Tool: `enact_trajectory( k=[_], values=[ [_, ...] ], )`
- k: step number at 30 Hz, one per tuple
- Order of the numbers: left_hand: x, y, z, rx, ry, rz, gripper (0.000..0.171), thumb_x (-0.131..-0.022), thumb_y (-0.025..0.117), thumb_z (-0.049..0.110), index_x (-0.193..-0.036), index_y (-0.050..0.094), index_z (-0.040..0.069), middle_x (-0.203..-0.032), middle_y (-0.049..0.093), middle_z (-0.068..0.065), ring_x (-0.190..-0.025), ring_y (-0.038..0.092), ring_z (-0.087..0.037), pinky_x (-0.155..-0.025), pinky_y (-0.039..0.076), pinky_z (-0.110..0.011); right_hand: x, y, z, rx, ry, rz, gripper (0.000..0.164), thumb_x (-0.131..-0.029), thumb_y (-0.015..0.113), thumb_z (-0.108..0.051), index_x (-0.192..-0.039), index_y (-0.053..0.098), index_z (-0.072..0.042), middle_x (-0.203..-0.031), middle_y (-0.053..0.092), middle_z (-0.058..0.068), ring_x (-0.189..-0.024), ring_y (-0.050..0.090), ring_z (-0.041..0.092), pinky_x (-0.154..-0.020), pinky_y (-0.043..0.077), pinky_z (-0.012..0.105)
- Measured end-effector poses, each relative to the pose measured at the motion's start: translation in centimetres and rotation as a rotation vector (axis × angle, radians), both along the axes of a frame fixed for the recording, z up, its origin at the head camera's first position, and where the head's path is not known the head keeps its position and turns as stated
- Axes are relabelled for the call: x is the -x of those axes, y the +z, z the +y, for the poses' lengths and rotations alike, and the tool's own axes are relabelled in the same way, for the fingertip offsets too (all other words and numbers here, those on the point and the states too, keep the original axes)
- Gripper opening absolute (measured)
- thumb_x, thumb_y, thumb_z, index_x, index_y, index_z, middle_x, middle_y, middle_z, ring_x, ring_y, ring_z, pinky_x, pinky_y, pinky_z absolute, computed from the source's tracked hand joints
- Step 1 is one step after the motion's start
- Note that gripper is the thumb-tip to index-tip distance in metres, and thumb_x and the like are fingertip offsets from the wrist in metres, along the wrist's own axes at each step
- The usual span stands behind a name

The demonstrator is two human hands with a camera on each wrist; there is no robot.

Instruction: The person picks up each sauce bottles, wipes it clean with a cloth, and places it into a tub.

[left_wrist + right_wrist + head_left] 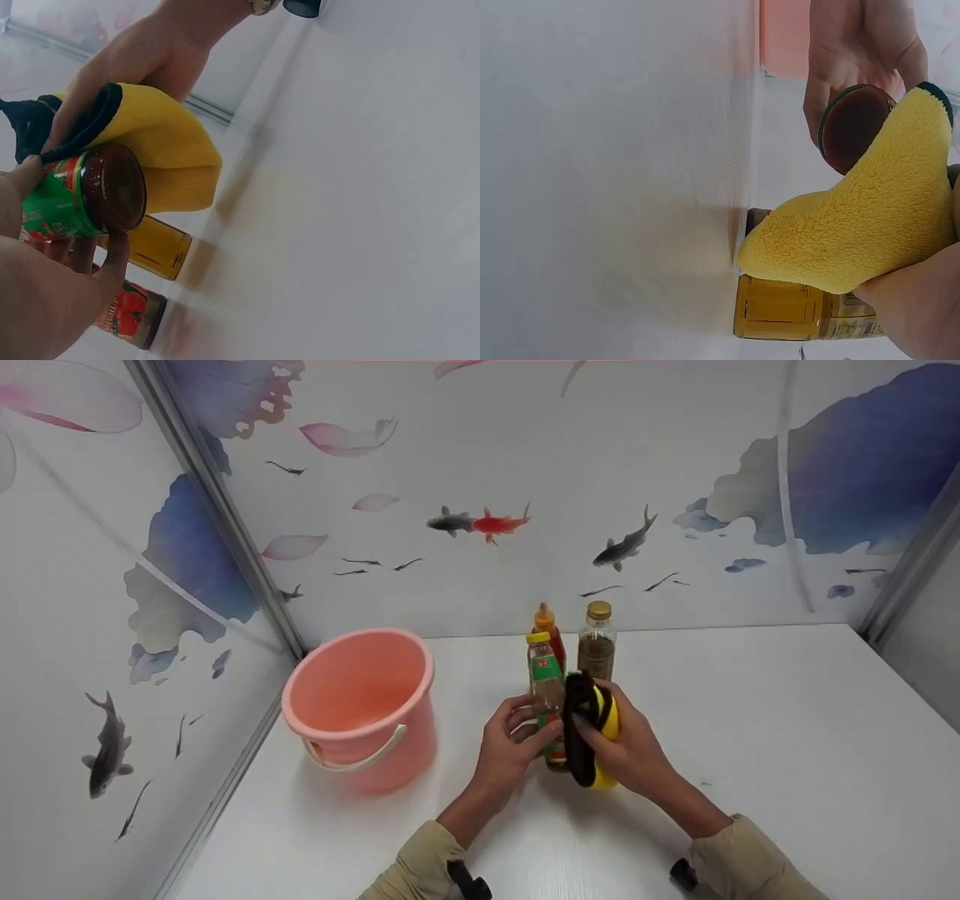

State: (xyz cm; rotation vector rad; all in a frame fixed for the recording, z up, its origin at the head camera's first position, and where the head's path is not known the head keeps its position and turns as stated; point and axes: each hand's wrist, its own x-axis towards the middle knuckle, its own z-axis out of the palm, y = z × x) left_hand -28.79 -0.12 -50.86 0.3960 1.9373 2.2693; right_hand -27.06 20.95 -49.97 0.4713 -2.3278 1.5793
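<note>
My left hand point(504, 746) grips a glass sauce bottle point(547, 679) with a yellow cap and a green label. In the left wrist view the bottle's dark base point(124, 187) faces the camera, raised off the table. My right hand point(637, 746) holds a folded yellow cloth point(862, 217) with black edging close against the bottle's right side. Just behind the hands stand a red squeeze bottle point(545, 619) with an orange nozzle and a glass bottle point(597, 649) with a gold cap and amber-brown contents. The cloth partly covers both in the right wrist view.
A pink bucket point(409, 742) with a white handle stands on the white table point(772, 735), left of the hands. Behind the table rises a white wall point(517, 450) painted with fish and petals. Another panel point(67, 607) borders the left side.
</note>
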Motion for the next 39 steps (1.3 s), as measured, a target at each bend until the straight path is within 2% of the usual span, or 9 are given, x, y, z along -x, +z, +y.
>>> enact_trajectory(
  k=[10,19,25,32,36,39],
  values=[
    [-0.07,0.24,-0.05,-0.028,-0.064,-0.039,0.056,-0.098,0.082,0.03,-0.147,0.057,0.018,-0.142,0.068,-0.008,-0.127,0.07,-0.023,-0.099,0.063,-0.041,0.03,0.0,0.07,-0.007,-0.002,0.003,0.054,-0.104,0.076,-0.023,-0.152,0.052,-0.024,-0.126,0.071,0.001,-0.102,0.069,0.02,-0.093,0.06,0.028],
    [-0.23,-0.14,-0.08,0.035,-0.139,0.002,0.05,-0.104,0.074,0.031,-0.15,0.058,0.023,-0.147,0.059,-0.009,-0.136,0.063,-0.025,-0.102,0.061,-0.043,0.1,0.15,0.28,-0.011,-0.042,0.008,0.053,-0.104,0.075,-0.023,-0.152,0.052,-0.024,-0.127,0.07,0.0,-0.103,0.067,0.02,-0.094,0.059,0.028],
    [-0.29,-0.45,-0.2,0.037,-0.208,-0.025,0.051,-0.105,0.072,0.031,-0.153,0.057,0.021,-0.149,0.061,-0.01,-0.138,0.063,-0.025,-0.1,0.063,-0.048,0.19,0.32,0.39,-0.007,-0.072,0.052,0.053,-0.104,0.076,-0.02,-0.152,0.053,-0.019,-0.127,0.071,0.001,-0.102,0.067,0.019,-0.092,0.059,0.025],
    [-0.37,-0.53,-0.24,0.021,-0.292,-0.03,0.05,-0.105,0.073,0.029,-0.153,0.059,0.024,-0.147,0.063,-0.009,-0.135,0.066,-0.025,-0.098,0.064,-0.045,0.48,0.48,0.55,0.016,-0.095,0.102,0.05,-0.104,0.075,-0.021,-0.149,0.055,-0.019,-0.122,0.071,-0.001,-0.099,0.066,0.018,-0.089,0.059,0.023],
    [-0.43,-0.64,-0.3,0.06,-0.305,-0.005,0.051,-0.104,0.076,0.029,-0.152,0.059,0.029,-0.147,0.063,-0.006,-0.134,0.067,-0.024,-0.101,0.063,-0.043,0.46,0.48,0.71,0.019,-0.095,0.094,0.051,-0.103,0.076,-0.022,-0.149,0.054,-0.02,-0.123,0.07,-0.001,-0.1,0.067,0.019,-0.09,0.06,0.024],
    [-0.42,-0.71,-0.28,0.084,-0.293,0.014,0.053,-0.102,0.077,0.029,-0.153,0.059,0.028,-0.145,0.064,-0.005,-0.131,0.068,-0.024,-0.101,0.063,-0.042,0.41,0.48,0.79,0.015,-0.097,0.089,0.051,-0.104,0.076,-0.022,-0.15,0.054,-0.019,-0.125,0.07,-0.001,-0.101,0.067,0.019,-0.091,0.06,0.024]
  ],
)
